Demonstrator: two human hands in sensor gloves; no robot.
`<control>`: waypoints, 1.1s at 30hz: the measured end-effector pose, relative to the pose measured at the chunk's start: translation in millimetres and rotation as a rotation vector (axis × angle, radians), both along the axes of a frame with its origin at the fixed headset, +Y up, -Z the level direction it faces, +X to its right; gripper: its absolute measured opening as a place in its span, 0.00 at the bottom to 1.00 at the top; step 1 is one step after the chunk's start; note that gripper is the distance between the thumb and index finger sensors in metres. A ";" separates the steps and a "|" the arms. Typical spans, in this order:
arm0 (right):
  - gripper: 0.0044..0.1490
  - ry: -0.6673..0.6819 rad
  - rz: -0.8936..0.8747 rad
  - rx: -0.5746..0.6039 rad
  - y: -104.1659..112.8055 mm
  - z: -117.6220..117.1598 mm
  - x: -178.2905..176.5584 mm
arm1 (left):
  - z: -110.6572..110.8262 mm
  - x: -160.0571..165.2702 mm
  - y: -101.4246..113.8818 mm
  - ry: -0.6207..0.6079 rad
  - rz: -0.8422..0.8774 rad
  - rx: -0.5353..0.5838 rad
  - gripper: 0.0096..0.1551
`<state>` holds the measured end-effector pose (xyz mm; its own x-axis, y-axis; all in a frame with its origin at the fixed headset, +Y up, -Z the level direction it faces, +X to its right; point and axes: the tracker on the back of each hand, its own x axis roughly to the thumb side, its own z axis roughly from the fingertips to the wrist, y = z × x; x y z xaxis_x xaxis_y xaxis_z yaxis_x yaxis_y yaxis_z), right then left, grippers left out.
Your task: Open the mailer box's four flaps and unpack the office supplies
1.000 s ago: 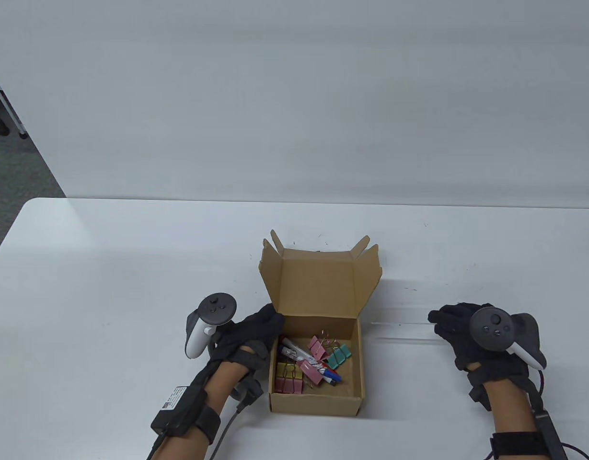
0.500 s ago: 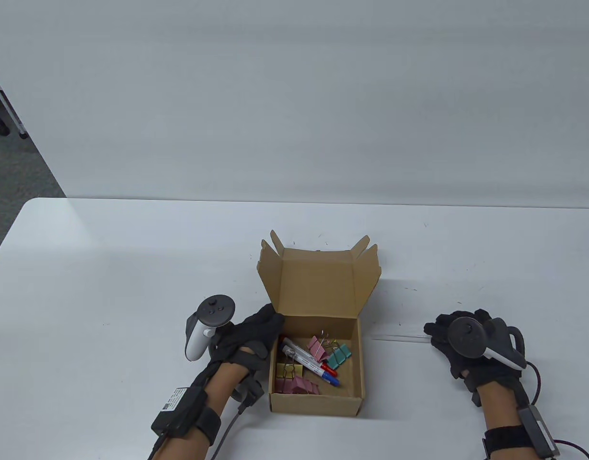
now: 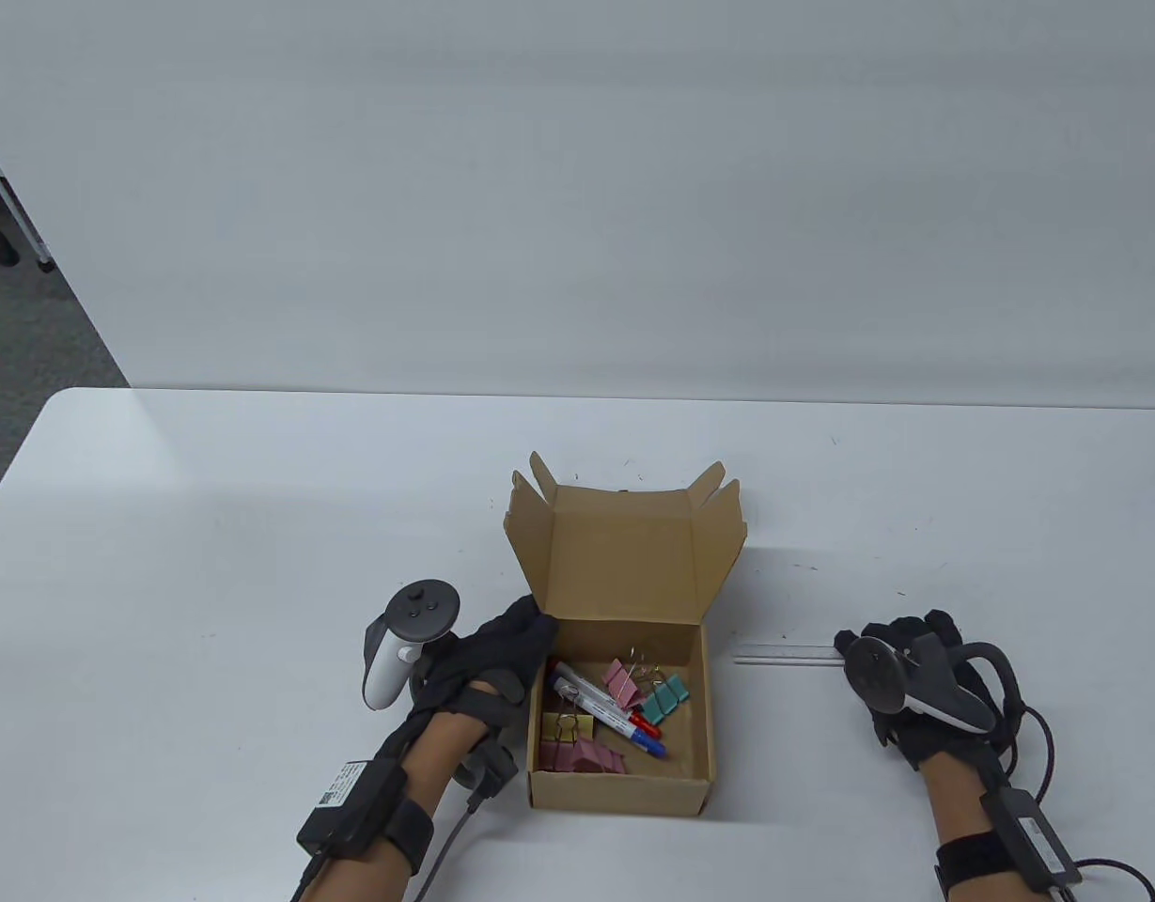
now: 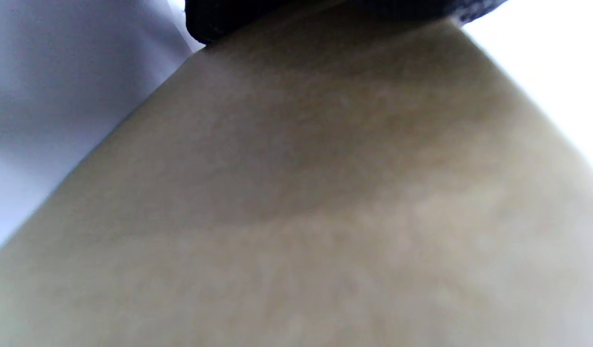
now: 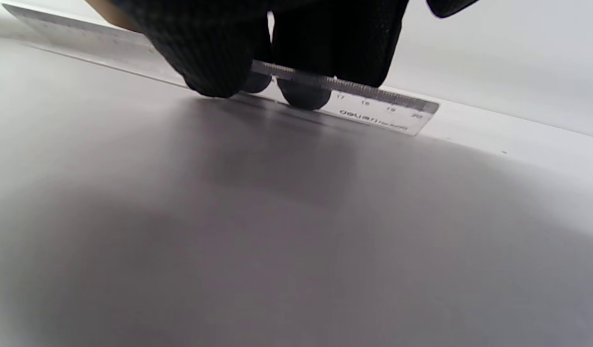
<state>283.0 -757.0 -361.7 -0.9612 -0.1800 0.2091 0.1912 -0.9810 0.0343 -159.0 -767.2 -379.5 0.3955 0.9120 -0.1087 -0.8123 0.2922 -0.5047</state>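
The brown mailer box (image 3: pixel 624 794) stands open at the table's centre, its lid (image 3: pixel 624 554) upright at the back. Inside lie two markers (image 3: pixel 605 707) with red and blue caps, and pink (image 3: pixel 582 754), yellow and teal binder clips (image 3: pixel 666 695). My left hand (image 3: pixel 516 634) holds the box's left wall; the left wrist view shows only cardboard (image 4: pixel 325 193) under the glove (image 4: pixel 325 9). My right hand (image 3: pixel 859 648) pinches a clear ruler (image 3: pixel 784 655) on the table to the right of the box. In the right wrist view its fingertips (image 5: pixel 214 72) hold the ruler (image 5: pixel 388 108) near its far end.
The white table (image 3: pixel 257 526) ends at a pale wall behind. Cables run from both wrists at the front edge. Grey floor and a chair base show at the far left (image 3: pixel 4 244).
My right hand has rolled and pulled slightly toward me, closing on the ruler, which now shows narrower. The items in the box have shifted a little. My left hand has stayed on the box.
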 end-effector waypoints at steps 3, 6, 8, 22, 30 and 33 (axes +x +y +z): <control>0.23 -0.016 -0.026 -0.062 0.6 -1.4 2.3 | 0.2 0.0 -0.2 0.001 0.003 -0.001 0.39; 0.25 -0.052 -0.057 -0.113 0.1 -2.0 8.8 | 0.5 0.0 -0.3 0.002 0.006 -0.003 0.39; 0.25 -0.064 -0.067 -0.114 -0.3 -2.3 11.1 | 0.5 0.0 -0.3 0.002 0.007 -0.004 0.39; 0.26 -0.118 -0.102 -0.065 -2.5 -3.2 6.4 | 0.5 0.0 -0.3 0.002 0.007 -0.004 0.39; 0.28 -0.112 -0.211 -0.012 19.9 -0.8 5.5 | 1.3 0.9 -0.5 0.005 0.016 -0.010 0.39; 0.29 -0.080 -0.338 0.049 47.1 5.1 -1.9 | 2.0 1.3 -0.6 0.008 0.015 -0.009 0.39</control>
